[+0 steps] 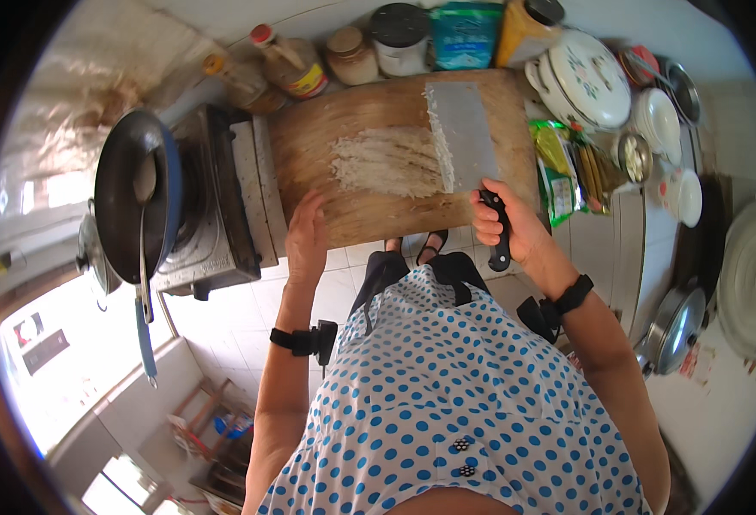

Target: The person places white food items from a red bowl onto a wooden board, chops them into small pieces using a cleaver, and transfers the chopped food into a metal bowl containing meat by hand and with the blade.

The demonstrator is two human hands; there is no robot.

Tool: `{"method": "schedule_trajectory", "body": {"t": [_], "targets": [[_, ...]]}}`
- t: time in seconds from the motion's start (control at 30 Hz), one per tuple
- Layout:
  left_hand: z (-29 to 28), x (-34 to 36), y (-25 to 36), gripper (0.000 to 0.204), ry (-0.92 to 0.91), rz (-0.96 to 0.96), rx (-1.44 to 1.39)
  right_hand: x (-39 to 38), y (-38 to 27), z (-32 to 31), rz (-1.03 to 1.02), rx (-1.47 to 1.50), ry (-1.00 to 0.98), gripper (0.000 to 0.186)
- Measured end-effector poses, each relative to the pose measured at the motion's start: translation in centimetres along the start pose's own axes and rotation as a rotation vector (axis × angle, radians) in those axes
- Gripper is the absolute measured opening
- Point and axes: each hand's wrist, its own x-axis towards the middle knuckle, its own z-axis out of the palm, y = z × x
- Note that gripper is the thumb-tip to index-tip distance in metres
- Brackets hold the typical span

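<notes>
My right hand (508,225) is closed round the black handle of a cleaver (467,137). Its broad metal blade lies over the right part of a wooden cutting board (361,103), and pale bits cling along the blade's left edge. Left of the blade, a patch of pale, finely chopped food (384,163) is spread on the board; I cannot tell what food it is. At the board's near left edge is my left hand (308,232), holding nothing, its fingers stretched out and the thumb a little apart.
A gas stove (211,197) stands left of the board, bearing a wok (114,197) with a metal spoon (144,184) in it. Bottles (292,64) and jars (399,43) line the back. At right are a lidded white enamel pot (588,77), green packets (558,172) and bowls (657,124).
</notes>
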Motion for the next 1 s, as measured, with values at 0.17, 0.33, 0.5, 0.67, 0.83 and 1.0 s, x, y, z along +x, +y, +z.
{"method": "schedule_trajectory", "body": {"t": [0.17,0.33,0.5,0.67,0.83,1.0], "targets": [[-0.3,1.8,4.2,0.025,-0.055,0.213,-0.069,-3.6,3.3,-1.8,-0.118,0.219,-0.077,0.032],[1.1,0.3,11.5,0.024,-0.368,0.479,-0.252,-9.0,10.4,-3.3,-0.309,0.354,-0.060,0.035],[4.5,-4.8,18.1,0.024,-0.735,0.664,-0.417,-15.9,18.9,-4.3,-0.426,0.577,0.165,0.032],[8.6,-11.1,23.9,0.027,-0.994,0.876,-0.470,-23.1,27.7,-8.3,-0.602,0.756,0.287,0.032],[14.7,-19.3,31.1,0.034,-1.273,1.137,-0.481,-29.2,35.6,-15.1,-0.836,0.952,0.350,0.041],[20.5,-30.1,36.9,0.041,-1.495,1.350,-0.529,-34.3,41.8,-22.6,-0.909,0.925,0.520,0.049]]}}
